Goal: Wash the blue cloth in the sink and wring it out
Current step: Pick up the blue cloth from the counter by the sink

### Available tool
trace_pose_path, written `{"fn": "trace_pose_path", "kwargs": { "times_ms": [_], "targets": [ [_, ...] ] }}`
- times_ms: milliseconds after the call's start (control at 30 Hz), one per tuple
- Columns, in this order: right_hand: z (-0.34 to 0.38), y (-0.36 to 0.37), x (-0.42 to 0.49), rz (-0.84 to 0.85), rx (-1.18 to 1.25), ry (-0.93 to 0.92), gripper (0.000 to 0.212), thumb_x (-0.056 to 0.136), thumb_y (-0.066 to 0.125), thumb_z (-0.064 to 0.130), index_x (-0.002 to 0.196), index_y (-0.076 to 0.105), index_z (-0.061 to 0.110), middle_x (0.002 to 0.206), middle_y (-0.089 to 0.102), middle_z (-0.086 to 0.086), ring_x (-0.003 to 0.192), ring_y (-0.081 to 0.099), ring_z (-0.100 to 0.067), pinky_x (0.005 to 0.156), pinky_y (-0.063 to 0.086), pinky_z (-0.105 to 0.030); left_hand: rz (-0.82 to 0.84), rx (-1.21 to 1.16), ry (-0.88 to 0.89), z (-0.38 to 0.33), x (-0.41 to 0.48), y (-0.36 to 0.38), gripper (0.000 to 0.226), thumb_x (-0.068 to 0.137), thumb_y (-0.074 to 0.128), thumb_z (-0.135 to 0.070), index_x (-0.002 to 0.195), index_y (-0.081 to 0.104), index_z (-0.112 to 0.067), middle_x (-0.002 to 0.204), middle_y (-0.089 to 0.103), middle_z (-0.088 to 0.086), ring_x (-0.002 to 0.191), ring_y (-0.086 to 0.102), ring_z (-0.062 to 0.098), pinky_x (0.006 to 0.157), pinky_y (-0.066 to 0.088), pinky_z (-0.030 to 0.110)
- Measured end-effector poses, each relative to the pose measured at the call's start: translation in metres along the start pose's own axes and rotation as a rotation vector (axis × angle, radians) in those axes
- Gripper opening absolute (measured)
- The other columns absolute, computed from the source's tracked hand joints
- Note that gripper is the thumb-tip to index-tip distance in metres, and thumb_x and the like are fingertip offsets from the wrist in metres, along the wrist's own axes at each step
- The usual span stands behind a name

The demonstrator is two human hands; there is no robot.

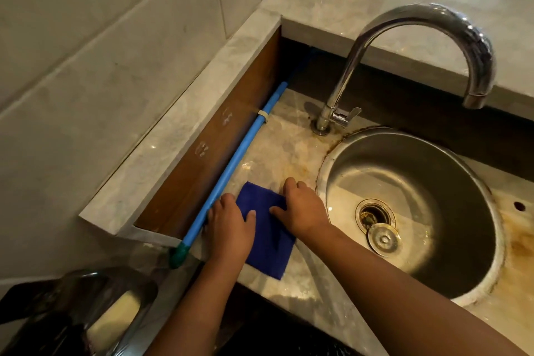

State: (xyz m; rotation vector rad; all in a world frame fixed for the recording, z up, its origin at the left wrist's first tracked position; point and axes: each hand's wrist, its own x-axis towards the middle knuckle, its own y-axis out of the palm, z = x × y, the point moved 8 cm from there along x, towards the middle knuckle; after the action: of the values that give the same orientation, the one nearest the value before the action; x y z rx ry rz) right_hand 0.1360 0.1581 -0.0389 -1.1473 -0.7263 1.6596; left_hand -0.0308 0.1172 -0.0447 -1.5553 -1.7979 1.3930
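Note:
The blue cloth [270, 237] lies folded flat on the marble counter [277, 150], left of the round steel sink [450, 243]. My left hand [229, 225] rests palm down on the cloth's left edge, thumb on the fabric. My right hand [300, 206] presses flat on its upper right corner, fingers spread. Neither hand grips it. The chrome faucet [404, 46] arches over the sink with no water running. A loose strainer plug [384, 238] sits beside the open drain [375, 214].
A blue pipe [239, 159] runs along the wooden side wall at the counter's left, ending in a green cap [179, 254]. A raised marble ledge [185, 121] borders the left. A shiny dark container [95, 312] stands at bottom left. Rust stains ring the sink.

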Motion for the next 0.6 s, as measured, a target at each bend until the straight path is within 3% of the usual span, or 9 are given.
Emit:
{"fn": "trace_pose_path", "kwargs": {
  "times_ms": [133, 267, 467, 600],
  "targets": [
    [0.001, 0.009, 0.004, 0.044, 0.027, 0.033, 0.04, 0.092, 0.066, 0.041, 0.114, 0.047, 0.015, 0.109, 0.062, -0.009, 0.095, 0.062, -0.028, 0.08, 0.053, -0.042, 0.013, 0.006, 0.0, -0.004, 0.003, 0.003, 0.045, 0.091, 0.066, -0.038, 0.124, 0.05, -0.012, 0.126, 0.051, 0.011, 0.108, 0.058, 0.028, 0.088, 0.055, 0.044],
    [0.003, 0.014, 0.009, 0.085, 0.046, 0.057, 0.03, 0.095, 0.064, 0.036, 0.114, 0.058, 0.013, 0.111, 0.062, -0.01, 0.097, 0.061, -0.025, 0.08, 0.051, -0.036, 0.03, -0.016, -0.007, -0.004, 0.007, 0.003, 0.038, 0.093, 0.064, -0.037, 0.117, 0.051, -0.012, 0.119, 0.056, 0.009, 0.101, 0.063, 0.027, 0.078, 0.057, 0.042],
    [0.008, 0.013, 0.005, 0.044, 0.063, -0.003, 0.025, 0.094, 0.062, 0.027, 0.114, 0.06, 0.013, 0.115, 0.057, -0.009, 0.1, 0.057, -0.025, 0.085, 0.052, -0.038, 0.048, -0.079, -0.03, 0.001, 0.014, 0.0, 0.024, 0.095, 0.061, -0.035, 0.106, 0.061, -0.013, 0.101, 0.066, 0.005, 0.091, 0.065, 0.025, 0.076, 0.057, 0.045],
    [0.008, 0.005, -0.002, -0.013, 0.181, -0.046, 0.013, 0.092, 0.064, 0.023, 0.099, 0.057, 0.015, 0.1, 0.059, -0.005, 0.086, 0.053, -0.019, 0.072, 0.043, -0.03, 0.064, -0.118, -0.014, 0.0, 0.013, 0.001, 0.017, 0.094, 0.062, -0.03, 0.093, 0.06, -0.013, 0.095, 0.065, 0.005, 0.086, 0.063, 0.023, 0.068, 0.052, 0.037]
  ]
}}
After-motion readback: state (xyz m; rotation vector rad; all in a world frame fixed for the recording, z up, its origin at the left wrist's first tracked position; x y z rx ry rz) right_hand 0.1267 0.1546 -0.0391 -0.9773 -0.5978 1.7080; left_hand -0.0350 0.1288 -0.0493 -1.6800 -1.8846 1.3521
